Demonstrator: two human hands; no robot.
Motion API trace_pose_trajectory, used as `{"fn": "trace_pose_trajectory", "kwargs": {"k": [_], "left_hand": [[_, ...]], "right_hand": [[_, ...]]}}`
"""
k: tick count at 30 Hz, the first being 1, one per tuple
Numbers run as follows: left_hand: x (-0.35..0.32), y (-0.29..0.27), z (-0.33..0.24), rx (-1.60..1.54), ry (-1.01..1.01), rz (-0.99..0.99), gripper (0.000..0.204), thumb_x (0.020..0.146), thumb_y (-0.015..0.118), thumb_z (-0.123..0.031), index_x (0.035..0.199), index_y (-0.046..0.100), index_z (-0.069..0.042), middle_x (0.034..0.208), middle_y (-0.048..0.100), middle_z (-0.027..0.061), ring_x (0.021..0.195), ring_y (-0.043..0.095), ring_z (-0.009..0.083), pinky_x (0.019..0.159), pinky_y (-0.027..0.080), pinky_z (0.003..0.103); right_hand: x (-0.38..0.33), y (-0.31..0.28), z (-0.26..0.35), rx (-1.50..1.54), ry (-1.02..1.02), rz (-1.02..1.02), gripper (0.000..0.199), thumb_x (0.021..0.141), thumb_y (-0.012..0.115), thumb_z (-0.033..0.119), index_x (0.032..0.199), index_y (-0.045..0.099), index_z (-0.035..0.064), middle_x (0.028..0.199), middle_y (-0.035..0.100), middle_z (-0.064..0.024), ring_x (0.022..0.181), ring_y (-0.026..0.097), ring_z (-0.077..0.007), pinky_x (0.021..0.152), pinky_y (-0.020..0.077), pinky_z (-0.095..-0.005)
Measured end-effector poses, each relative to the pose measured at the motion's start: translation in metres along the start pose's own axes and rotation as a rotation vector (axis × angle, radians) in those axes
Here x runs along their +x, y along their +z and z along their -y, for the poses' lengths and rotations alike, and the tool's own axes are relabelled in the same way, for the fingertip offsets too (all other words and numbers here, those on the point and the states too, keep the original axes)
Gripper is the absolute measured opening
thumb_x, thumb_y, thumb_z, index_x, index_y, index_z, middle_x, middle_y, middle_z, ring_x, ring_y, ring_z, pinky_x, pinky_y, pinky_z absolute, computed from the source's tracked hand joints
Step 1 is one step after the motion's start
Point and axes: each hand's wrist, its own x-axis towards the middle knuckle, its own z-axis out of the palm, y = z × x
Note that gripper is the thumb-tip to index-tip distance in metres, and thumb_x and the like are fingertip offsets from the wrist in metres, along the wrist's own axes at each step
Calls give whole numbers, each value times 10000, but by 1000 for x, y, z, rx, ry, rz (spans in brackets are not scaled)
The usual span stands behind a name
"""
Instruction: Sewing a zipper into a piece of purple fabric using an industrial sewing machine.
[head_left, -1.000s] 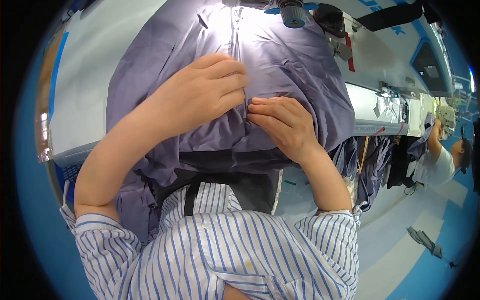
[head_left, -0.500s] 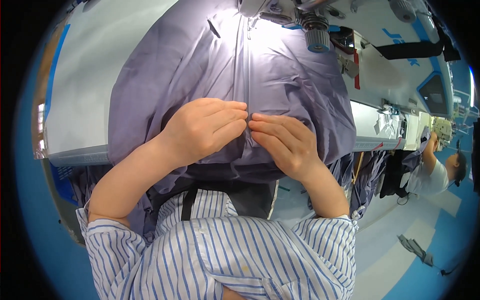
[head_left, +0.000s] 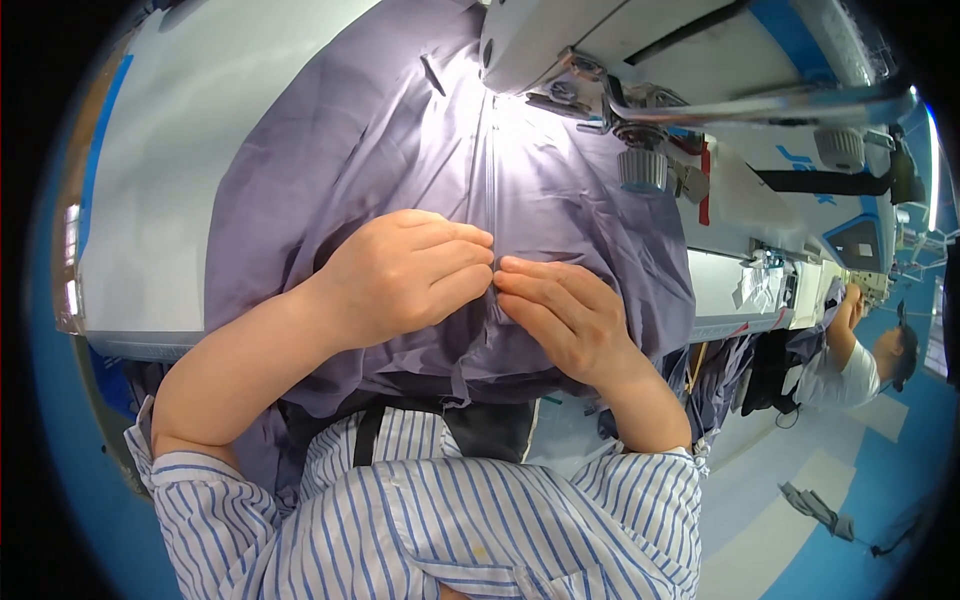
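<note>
One strip (head_left: 491,190) of the purple cloth (head_left: 275,220) lies straighter, left hand (head_left: 400,278) drawn toward the bench's (head_left: 150,240) front edge beside right hand (head_left: 572,318); whether either grip pinches, I can't tell.

The sewing machine (head_left: 590,35) is cut off by the upper edge. Glare washes out the purple fabric (head_left: 320,180) just below its head. The left grip (head_left: 400,275) and right grip (head_left: 565,318) conceal the cloth beneath; their thumbs are hidden, and any pinch is indeterminable. The lower edge truncates the striped shirt (head_left: 320,530). The co-worker's hand (head_left: 853,293) is too small to resolve.
</note>
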Motion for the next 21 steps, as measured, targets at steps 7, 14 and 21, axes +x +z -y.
{"fn": "trace_pose_trajectory", "kwargs": {"k": [7, 14, 21], "left_hand": [[7, -1, 12, 25, 6, 10, 120, 791, 625, -87, 899, 649, -42, 959, 690, 49, 975, 675, 204, 787, 507, 308], [13, -5, 29, 18, 24, 14, 139, 781, 629, -97, 906, 652, -41, 961, 691, 56, 962, 676, 217, 757, 533, 327], [16, -7, 46, 36, 60, 7, 146, 790, 624, -95, 923, 647, -39, 987, 688, 75, 933, 673, 240, 739, 540, 342]], "right_hand": [[10, -2, -13, -8, -20, 16, 198, 748, 668, 69, 941, 651, 28, 1071, 665, -82, 1019, 660, -216, 813, 537, -315], [22, -3, -24, -37, -53, 16, 212, 726, 667, 66, 933, 649, 24, 1035, 667, -85, 1001, 664, -210, 782, 539, -293], [34, -4, -33, -72, -34, 27, 177, 734, 684, 55, 910, 670, 41, 995, 702, -71, 939, 688, -203, 736, 534, -279]]}}
